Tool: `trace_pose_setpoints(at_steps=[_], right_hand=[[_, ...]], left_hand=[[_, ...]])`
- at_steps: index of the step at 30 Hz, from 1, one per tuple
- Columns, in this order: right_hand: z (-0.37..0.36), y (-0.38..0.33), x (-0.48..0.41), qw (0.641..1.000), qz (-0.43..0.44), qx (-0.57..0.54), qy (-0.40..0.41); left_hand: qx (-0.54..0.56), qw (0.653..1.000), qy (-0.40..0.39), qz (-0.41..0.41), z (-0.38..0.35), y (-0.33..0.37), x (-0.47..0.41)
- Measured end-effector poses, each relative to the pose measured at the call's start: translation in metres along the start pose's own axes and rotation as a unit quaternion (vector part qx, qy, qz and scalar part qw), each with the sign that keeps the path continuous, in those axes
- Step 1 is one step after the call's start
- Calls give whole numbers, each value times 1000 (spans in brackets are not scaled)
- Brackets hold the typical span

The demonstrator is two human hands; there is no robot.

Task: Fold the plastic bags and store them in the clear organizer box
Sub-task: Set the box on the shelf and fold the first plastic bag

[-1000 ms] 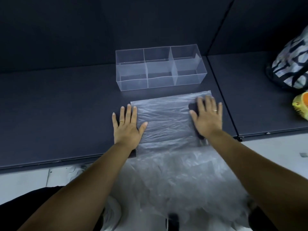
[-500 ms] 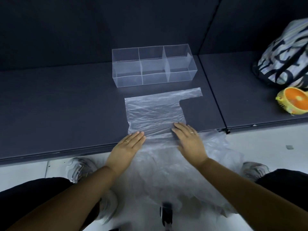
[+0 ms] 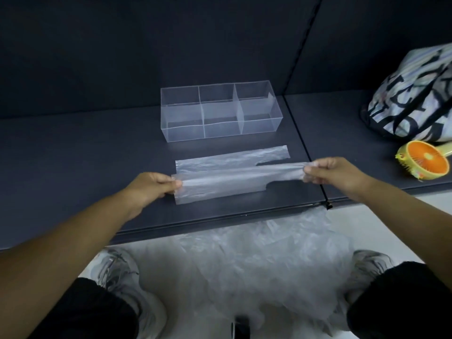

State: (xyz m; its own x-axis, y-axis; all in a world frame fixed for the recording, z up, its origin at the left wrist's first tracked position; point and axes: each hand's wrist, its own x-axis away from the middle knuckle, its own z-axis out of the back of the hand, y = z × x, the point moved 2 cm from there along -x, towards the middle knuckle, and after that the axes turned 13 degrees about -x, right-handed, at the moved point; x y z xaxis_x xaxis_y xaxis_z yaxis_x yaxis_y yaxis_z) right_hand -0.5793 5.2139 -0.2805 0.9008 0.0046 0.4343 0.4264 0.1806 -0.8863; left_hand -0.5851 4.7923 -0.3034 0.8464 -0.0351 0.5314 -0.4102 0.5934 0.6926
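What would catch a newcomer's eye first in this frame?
The translucent plastic bag, pulled taut over the dark tabletop: the left hand pinches one end, the right hand the other. Just behind it stands the clear organizer box, seemingly empty; at far right an orange fan lies beside a patterned bag.

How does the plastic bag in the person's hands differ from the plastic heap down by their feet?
The held bag is smoothed into a long strip on the dark table; the heap is crumpled, below the table edge between the shoes. The held bag is pinched at its ends by the left hand and right hand; no hand touches the heap. Both are thin, see-through plastic.
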Motion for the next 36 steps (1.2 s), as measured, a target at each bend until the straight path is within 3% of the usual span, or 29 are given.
trace_pose_setpoints(at_steps=[4,7,13,17,23,26,27,29,32,36], right_hand=[[-17,2,-43,994,-9,-38,101],[-30,6,-71,988,1,-2,156],[-36,12,-101,971,-17,114,209],[-38,15,-105,964,-18,139,226],[-44,8,-98,948,-16,207,240],[-72,-8,-80,896,80,300,318],[-91,-14,-74,881,143,330,306],[-138,-21,-64,887,250,346,177],[-195,-7,-59,896,250,365,-22],[-214,12,-63,905,196,377,-18]], left_hand=[[51,995,65,48,-7,0,-24],[64,987,133,68,-12,-3,-42],[-7,980,185,70,-17,-9,-64],[37,980,161,113,-14,-3,-62],[195,966,-16,166,-15,-17,-35],[230,961,-35,149,-18,-24,-26],[234,961,-40,143,-19,-25,-23],[233,963,-49,129,-21,-27,-19],[228,966,-57,111,-21,-26,-17],[190,969,-74,136,-23,-28,-16]])
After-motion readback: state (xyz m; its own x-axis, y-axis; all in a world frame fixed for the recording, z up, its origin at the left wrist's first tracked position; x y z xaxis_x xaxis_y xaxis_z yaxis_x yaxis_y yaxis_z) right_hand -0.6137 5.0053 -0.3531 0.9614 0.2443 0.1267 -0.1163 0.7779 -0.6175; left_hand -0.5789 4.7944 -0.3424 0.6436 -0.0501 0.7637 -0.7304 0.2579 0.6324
